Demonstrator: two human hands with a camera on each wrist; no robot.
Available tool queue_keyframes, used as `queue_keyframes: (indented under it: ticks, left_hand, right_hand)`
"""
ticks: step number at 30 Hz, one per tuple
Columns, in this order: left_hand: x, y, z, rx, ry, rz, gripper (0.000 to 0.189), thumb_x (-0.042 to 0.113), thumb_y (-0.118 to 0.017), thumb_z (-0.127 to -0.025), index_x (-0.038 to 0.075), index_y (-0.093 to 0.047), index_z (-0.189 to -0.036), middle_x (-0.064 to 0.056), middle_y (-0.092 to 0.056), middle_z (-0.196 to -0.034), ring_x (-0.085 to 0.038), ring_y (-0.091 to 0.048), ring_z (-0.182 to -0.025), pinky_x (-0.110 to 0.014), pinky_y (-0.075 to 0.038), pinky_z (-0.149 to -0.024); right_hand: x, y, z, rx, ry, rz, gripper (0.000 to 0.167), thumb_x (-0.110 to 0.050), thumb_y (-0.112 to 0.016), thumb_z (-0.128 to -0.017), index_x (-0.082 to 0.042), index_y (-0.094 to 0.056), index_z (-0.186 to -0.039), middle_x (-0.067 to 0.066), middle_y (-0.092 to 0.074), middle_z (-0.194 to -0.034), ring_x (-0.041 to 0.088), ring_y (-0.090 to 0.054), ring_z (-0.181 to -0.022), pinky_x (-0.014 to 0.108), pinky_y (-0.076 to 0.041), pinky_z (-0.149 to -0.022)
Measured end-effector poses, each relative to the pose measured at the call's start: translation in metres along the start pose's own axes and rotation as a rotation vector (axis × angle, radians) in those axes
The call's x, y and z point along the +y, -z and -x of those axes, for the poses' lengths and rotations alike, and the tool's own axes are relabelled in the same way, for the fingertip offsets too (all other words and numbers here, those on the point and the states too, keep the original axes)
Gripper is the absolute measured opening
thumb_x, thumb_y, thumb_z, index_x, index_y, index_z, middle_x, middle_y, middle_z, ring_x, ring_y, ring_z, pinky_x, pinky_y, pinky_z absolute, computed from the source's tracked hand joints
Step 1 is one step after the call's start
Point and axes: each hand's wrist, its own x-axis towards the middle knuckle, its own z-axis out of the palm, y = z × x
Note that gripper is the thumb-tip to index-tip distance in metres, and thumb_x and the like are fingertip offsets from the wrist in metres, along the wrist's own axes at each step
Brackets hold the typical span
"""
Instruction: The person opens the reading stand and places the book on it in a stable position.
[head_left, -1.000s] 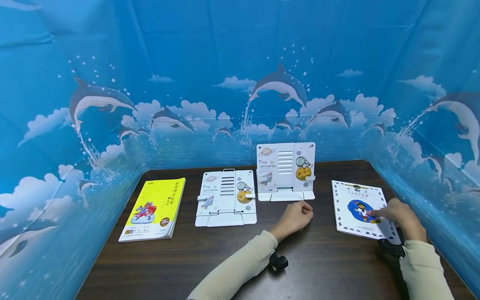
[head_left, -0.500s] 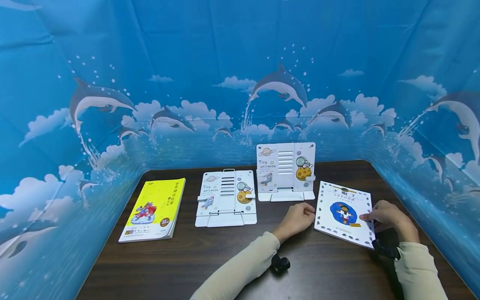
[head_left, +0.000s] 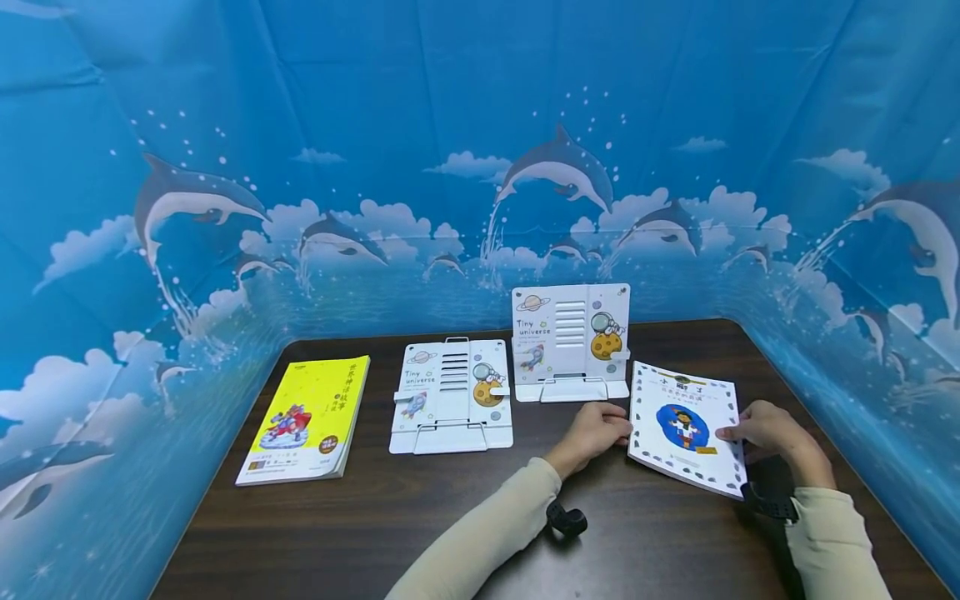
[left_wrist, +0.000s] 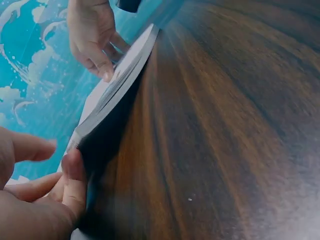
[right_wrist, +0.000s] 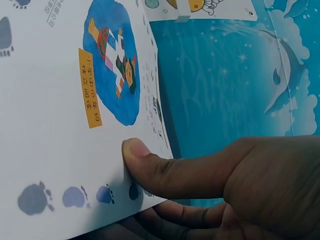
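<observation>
A white paperback book [head_left: 685, 425] with a blue round picture and paw prints along its border is tilted up off the table at the right. My right hand [head_left: 776, 437] pinches its right edge, thumb [right_wrist: 145, 155] on the cover and fingers beneath. At the book's left edge is my left hand [head_left: 596, 437]. In the left wrist view, the left fingertips [left_wrist: 73, 165] are right at the book's corner, while the left thumb [left_wrist: 32, 147] stands apart from the cover. Shadow lies under the raised book in that view.
Two white metal book stands are behind the hands: one upright [head_left: 572, 342], one leaning lower [head_left: 452, 396]. A yellow book [head_left: 307, 417] lies at the left of the dark wooden table [head_left: 300, 542]. A dolphin-printed blue curtain [head_left: 420, 167] surrounds the table's back and sides.
My right hand has drawn the white book leftward from the table's right side and raised it. My left hand has shifted slightly right, to the book's left edge.
</observation>
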Motion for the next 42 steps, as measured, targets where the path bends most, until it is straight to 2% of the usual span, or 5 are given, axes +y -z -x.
queue_keyframes:
  ticks: [5,11,23,36,42]
  left_hand:
    - [0.002,-0.001,-0.001,-0.065,0.015,-0.074,0.036,0.000,-0.079,-0.090,-0.002,-0.069,-0.124,-0.003,-0.070,-0.095,-0.007,-0.059,-0.079,-0.021,-0.052,-0.070]
    - [-0.002,-0.002,0.000,-0.107,0.019,0.047,0.041,-0.011,-0.075,-0.088,0.007,-0.060,-0.122,-0.007,-0.074,-0.113,-0.012,-0.065,-0.084,-0.028,-0.058,-0.071]
    - [0.005,0.022,-0.005,-0.122,-0.132,0.180,0.049,-0.015,-0.067,-0.086,0.012,-0.056,-0.126,-0.007,-0.074,-0.126,-0.011,-0.068,-0.082,-0.022,-0.054,-0.073]
    - [0.042,0.079,-0.016,0.013,-0.257,0.108,0.040,0.009,-0.069,-0.102,0.008,-0.064,-0.142,-0.015,-0.073,-0.133,-0.027,-0.077,-0.113,-0.032,-0.064,-0.089]
    - [0.062,0.102,-0.019,0.152,-0.357,-0.013,0.032,0.013,-0.074,-0.100,0.008,-0.072,-0.132,-0.013,-0.078,-0.119,-0.019,-0.075,-0.101,-0.028,-0.063,-0.083]
  right_hand:
    - [-0.001,-0.003,-0.001,0.003,-0.008,-0.033,0.043,-0.015,-0.080,-0.095,0.016,-0.052,-0.106,0.025,-0.064,-0.091,0.025,-0.070,-0.076,0.040,-0.066,-0.070]
    - [0.001,-0.002,-0.002,-0.019,-0.004,-0.080,0.043,-0.015,-0.081,-0.095,0.012,-0.049,-0.106,0.024,-0.064,-0.092,0.023,-0.070,-0.078,0.041,-0.067,-0.072]
    - [-0.016,0.006,0.008,0.014,0.260,-0.144,0.066,-0.011,-0.066,-0.106,0.022,-0.023,-0.143,0.038,-0.061,-0.119,0.027,-0.067,-0.096,0.037,-0.062,-0.079]
    - [-0.084,-0.004,0.016,0.334,0.495,-0.147,0.049,-0.014,-0.067,-0.106,0.013,-0.051,-0.143,0.036,-0.067,-0.127,0.033,-0.068,-0.100,0.024,-0.058,-0.071]
    - [-0.120,-0.003,0.013,0.460,0.548,-0.200,0.042,-0.010,-0.068,-0.104,0.009,-0.057,-0.141,0.032,-0.070,-0.122,0.028,-0.066,-0.096,0.013,-0.050,-0.067]
